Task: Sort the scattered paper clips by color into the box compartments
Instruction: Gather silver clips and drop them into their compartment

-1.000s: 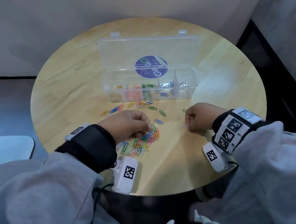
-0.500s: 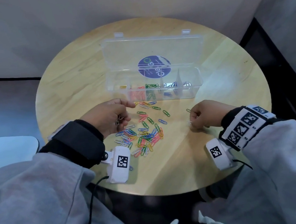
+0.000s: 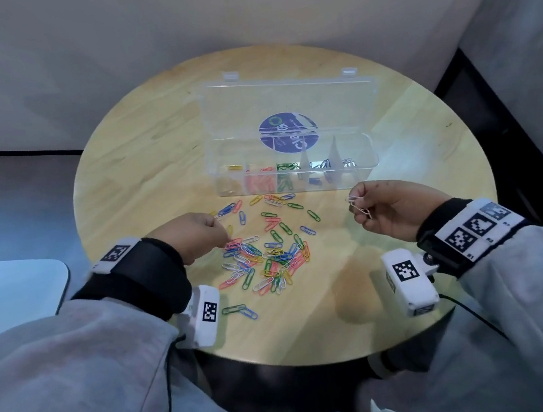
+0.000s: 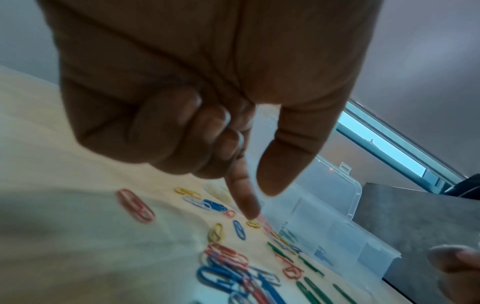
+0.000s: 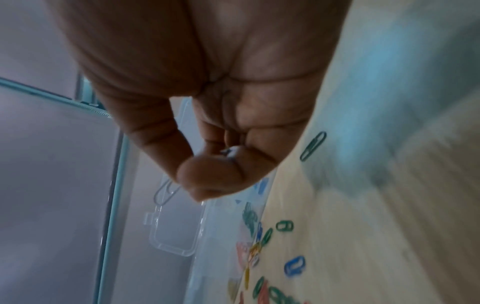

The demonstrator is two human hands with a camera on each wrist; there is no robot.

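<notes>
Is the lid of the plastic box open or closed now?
Open: the lid stands up behind the box, compartments uncovered.

Round purple sticker [image 3: 288, 132] on the open lid of the clear box [image 3: 296, 168]: white lettering, seen reversed, not legible. Wrist bands [image 3: 473, 231] carry black-and-white square marker codes, no words

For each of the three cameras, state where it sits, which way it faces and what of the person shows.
Head: above, facing down at the table; both hands and grey sleeves show.
Left wrist: along the left hand, index finger pointing at scattered clips.
Right wrist: along the right hand, which pinches white clips.
All three show the clear box.
</notes>
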